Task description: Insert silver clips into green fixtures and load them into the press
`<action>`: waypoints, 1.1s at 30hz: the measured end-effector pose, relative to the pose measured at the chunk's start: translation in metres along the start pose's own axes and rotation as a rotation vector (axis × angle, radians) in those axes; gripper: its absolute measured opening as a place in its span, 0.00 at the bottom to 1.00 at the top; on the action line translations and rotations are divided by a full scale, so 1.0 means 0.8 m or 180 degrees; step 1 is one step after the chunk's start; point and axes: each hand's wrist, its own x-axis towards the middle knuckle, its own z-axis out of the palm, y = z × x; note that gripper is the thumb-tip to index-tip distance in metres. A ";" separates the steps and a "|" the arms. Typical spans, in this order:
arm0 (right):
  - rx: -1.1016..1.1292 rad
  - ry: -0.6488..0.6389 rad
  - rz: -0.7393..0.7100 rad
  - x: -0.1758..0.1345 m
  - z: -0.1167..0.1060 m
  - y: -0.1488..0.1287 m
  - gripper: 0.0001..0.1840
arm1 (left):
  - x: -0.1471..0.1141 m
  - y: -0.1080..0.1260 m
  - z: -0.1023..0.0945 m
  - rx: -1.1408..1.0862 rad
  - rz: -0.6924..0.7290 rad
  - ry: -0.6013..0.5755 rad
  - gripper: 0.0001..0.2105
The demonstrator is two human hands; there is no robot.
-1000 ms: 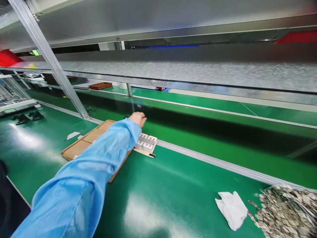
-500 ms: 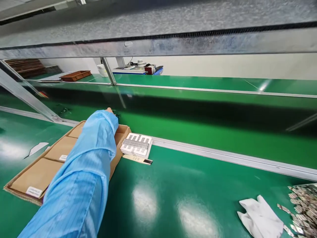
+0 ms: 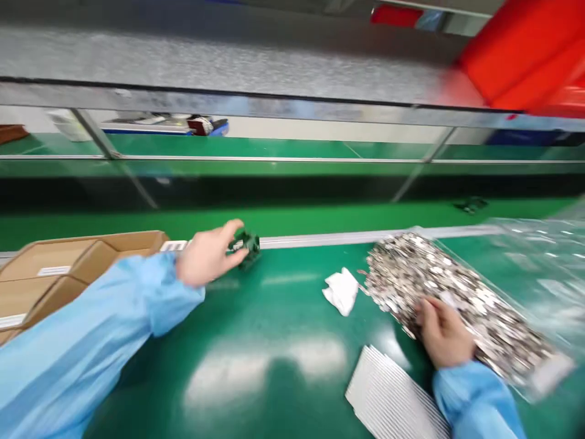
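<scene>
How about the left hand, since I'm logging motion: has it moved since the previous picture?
Yes: the left hand has moved right and nearer. Earlier it showed beyond the metal rail; now it overlaps it, right of the cardboard box.

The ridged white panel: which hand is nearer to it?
The right hand is nearer: it is just beyond the ridged white panel, at the pile of metallic pieces. The left hand is farther, well to the panel's left, at a dark green part.

The left sleeve [image 3: 105,323] is light blue, loose and softly creased, with a baggy cuff [image 3: 176,299], and the right sleeve [image 3: 478,399] matches its colour, leaving left grip [image 3: 205,253] and right grip [image 3: 445,335] bare
</scene>
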 end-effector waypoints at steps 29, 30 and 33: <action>0.1862 -0.1730 0.0741 -0.151 -0.072 -0.181 0.12 | -0.184 0.140 0.111 -0.3614 -0.0500 -0.0607 0.31; 0.1853 -0.1794 0.0685 -0.156 -0.072 -0.182 0.13 | -0.193 0.154 0.108 -0.4063 -0.0770 -0.0732 0.31; 0.2008 -0.1976 0.0919 -0.168 -0.070 -0.184 0.13 | -0.214 0.192 0.097 -0.4830 -0.1248 -0.0955 0.29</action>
